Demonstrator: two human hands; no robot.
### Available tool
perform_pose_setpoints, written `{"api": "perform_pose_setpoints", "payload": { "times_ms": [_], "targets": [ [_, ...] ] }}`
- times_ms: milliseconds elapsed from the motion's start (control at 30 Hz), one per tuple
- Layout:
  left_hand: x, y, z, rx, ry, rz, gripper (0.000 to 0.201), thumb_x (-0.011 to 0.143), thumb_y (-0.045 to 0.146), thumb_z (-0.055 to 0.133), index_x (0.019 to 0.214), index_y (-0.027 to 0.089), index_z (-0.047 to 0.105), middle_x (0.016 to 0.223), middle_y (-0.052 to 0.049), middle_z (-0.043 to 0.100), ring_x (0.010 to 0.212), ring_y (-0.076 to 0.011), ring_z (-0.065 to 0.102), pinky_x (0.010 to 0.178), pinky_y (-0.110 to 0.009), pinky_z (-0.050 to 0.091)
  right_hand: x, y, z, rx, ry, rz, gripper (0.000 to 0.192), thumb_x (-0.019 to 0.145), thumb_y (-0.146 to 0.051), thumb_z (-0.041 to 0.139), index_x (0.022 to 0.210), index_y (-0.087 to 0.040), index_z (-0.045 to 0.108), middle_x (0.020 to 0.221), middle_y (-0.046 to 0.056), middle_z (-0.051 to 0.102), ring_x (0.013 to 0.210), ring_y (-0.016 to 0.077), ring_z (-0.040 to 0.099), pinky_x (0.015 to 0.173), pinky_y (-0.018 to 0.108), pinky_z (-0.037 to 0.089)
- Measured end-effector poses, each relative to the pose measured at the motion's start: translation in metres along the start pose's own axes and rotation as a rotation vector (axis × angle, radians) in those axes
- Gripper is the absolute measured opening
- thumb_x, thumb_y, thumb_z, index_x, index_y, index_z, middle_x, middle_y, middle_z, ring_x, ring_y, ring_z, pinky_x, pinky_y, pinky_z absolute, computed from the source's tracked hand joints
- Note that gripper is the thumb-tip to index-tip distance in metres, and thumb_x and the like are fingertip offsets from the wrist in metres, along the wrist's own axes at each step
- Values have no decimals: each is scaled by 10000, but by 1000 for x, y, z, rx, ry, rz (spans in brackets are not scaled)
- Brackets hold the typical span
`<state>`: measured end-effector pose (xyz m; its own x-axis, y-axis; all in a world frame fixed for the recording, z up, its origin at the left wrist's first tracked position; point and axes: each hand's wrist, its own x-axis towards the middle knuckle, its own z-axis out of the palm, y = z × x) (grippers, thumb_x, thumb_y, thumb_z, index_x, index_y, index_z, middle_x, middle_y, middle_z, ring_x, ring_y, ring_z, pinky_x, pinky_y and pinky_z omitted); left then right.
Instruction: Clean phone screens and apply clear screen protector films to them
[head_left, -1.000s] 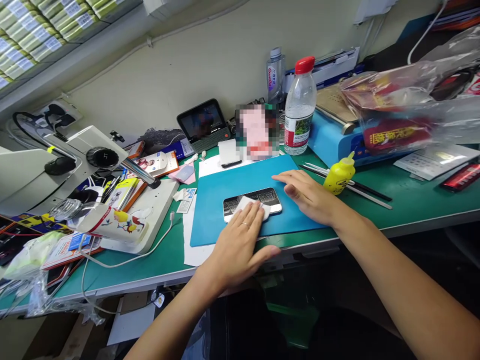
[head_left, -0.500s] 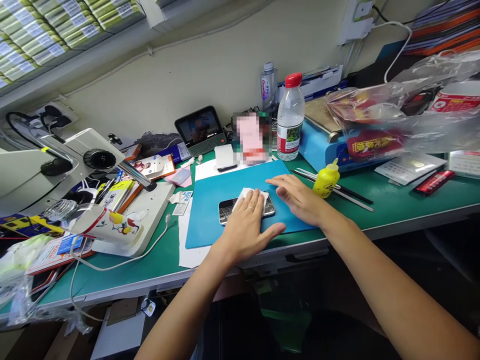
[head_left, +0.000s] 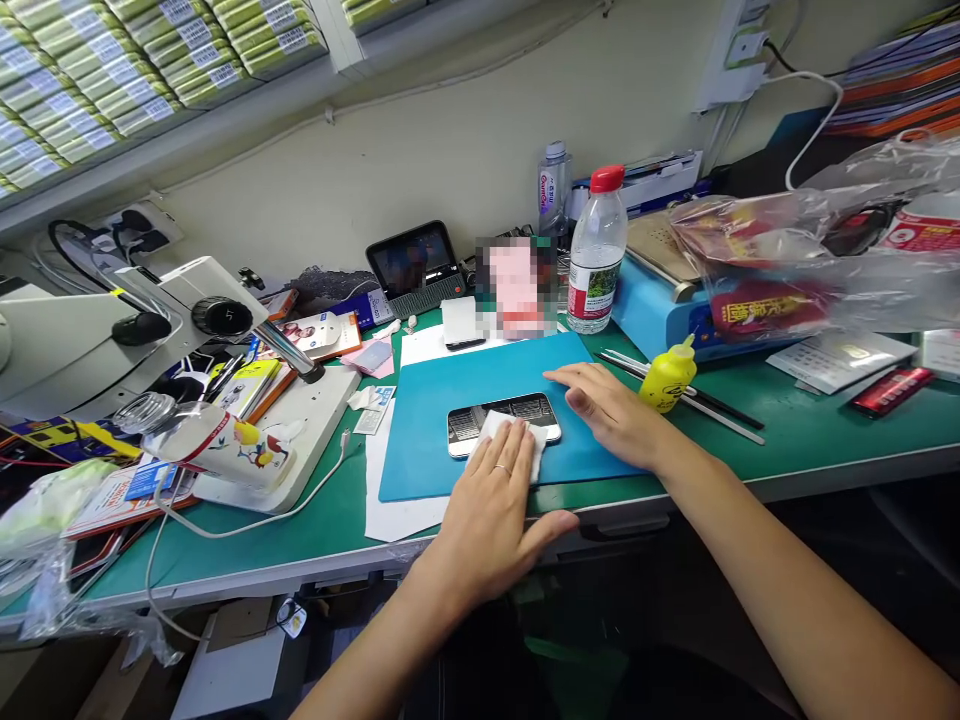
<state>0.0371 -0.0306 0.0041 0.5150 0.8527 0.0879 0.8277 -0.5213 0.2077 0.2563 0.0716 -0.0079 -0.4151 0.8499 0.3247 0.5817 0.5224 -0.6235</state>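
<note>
A smartphone [head_left: 467,420] with a dark face and a light frame lies crosswise on the blue mat [head_left: 420,400]. My left hand [head_left: 491,500] lies flat with its fingers stretched out, pressing a folded white tissue [head_left: 537,450] against the phone's near edge. Part of the tissue hides the lower middle of the phone. Just right of the phone, my right hand [head_left: 611,412] hovers or rests over the mat; I cannot tell which. Its fingers are extended and hold nothing. Beyond that hand stands a yellow squeeze bottle [head_left: 667,375].
Thin tools [head_left: 724,415] lie right of the mat. Behind stand a water bottle [head_left: 598,255], a blue device [head_left: 652,300] and a small screen [head_left: 414,268]. On the left are a microscope stand [head_left: 330,400], a clear jar [head_left: 225,445] and a white cable [head_left: 315,490].
My left hand has drawn the tissue toward me, from across the phone to its near edge, uncovering more of the phone. My right hand keeps its pose. The view has shifted slightly.
</note>
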Motion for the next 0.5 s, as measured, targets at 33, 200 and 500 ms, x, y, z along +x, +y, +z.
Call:
{"api": "perform_pose_setpoints", "payload": {
  "times_ms": [33, 200, 500],
  "targets": [
    [-5, -6, -1, 8, 2, -27, 813, 1018, 657, 296, 1574, 66, 265, 1646, -169, 208, 1541, -286, 158, 1246, -487, 251, 0, -1, -1, 2, -5, 6, 797, 940, -742, 200, 1355, -219, 635, 1324, 150, 642, 1296, 338, 524, 1118, 533, 398],
    [-20, -31, -2, 51, 31, -161, 726, 1051, 575, 285, 1585, 87, 228, 1650, -167, 210, 1540, -277, 165, 1234, -500, 272, 0, -1, -1, 12, -17, 11, 793, 936, -747, 209, 1370, -231, 626, 1324, 149, 641, 1298, 344, 521, 1101, 552, 412],
    [0, -15, 6, 88, 79, -198, 843, 1015, 644, 308, 1563, 7, 241, 1631, -238, 228, 1539, -323, 148, 1230, -521, 258, -1, -2, 0, 13, 1, -19, 730, 954, -721, 221, 1373, -277, 622, 1288, 127, 658, 1270, 333, 533, 1075, 540, 429]
  ]
}}
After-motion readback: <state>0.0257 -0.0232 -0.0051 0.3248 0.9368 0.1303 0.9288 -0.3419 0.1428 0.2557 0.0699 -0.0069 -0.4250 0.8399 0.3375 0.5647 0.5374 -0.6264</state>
